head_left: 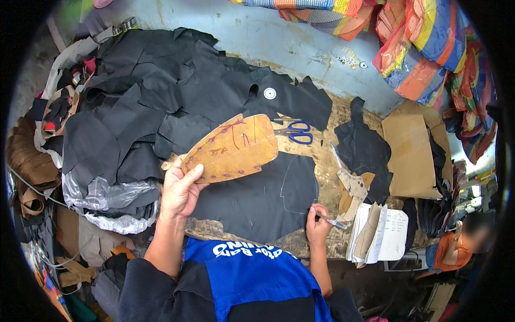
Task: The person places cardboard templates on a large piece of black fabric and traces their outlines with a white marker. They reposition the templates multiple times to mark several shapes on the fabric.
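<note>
So a tan template is gripped by the left hand, at 1 o'clock from it. A slim pen-like tool is pinched in the right hand, right by a pale outline drawn on the black sheet. From there, a notebook is set at 3, blue-handled scissors at 12, a cardboard box at 2; black pieces are heaped at 11 from the left hand.

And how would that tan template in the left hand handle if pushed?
The tan template looks fairly stiff: the left hand holds one end, yet the rest shows no obvious sag. It's probably light, since one hand supports it. Being flat, it seems unlikely to roll.
</note>
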`<state>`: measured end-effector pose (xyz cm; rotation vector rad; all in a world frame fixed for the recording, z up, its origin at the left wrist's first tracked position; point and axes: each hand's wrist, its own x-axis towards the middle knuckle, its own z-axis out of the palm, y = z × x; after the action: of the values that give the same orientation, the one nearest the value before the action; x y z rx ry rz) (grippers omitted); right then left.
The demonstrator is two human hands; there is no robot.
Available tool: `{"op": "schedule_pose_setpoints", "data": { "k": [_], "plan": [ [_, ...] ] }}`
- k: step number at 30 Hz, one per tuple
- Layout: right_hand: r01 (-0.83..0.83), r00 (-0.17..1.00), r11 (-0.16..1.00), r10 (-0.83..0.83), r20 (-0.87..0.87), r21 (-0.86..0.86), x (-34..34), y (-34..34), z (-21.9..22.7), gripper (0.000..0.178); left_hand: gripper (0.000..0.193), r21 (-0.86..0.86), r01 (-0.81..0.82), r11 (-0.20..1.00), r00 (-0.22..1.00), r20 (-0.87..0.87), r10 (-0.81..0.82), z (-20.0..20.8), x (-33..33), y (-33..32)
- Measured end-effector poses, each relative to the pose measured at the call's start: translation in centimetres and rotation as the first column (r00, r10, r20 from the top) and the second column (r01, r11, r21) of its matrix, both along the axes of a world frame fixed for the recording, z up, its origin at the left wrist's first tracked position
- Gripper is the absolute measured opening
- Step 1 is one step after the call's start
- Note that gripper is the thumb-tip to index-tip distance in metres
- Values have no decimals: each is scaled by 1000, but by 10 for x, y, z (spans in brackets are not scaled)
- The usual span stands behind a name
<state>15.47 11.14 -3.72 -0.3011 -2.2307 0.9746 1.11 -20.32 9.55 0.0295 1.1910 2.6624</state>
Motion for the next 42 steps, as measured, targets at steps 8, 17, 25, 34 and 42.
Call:
{"op": "schedule_pose_setpoints", "data": {
  "k": [8, 17, 25, 34, 42],
  "plan": [
    [19, 999, 997, -22, -41, -81, 0, -3, -2, 7, 41, -16, 54, 998, 999, -5, -54, -1, 7, 7],
    [9, 1000, 995, -11, -21, -97, 0, -2, 1, 6, 35, -16, 89, 996, 995, 46, -88, -7, 8, 8],
    [19, 1000, 956, -11, 26, -293, 1, 2, 1, 7, 39, -31, 74, 997, 997, 38, -73, -16, 4, 4],
    [12, 998, 973, -24, -51, -228, 1, 4, -10, 9, 37, 1, 40, 999, 998, 43, -40, -20, 2, -6],
    [60, 998, 984, -59, 11, -165, 3, 8, -14, 12, 37, 18, -93, 995, 996, -7, 93, -34, -10, -43]
  ]
}}
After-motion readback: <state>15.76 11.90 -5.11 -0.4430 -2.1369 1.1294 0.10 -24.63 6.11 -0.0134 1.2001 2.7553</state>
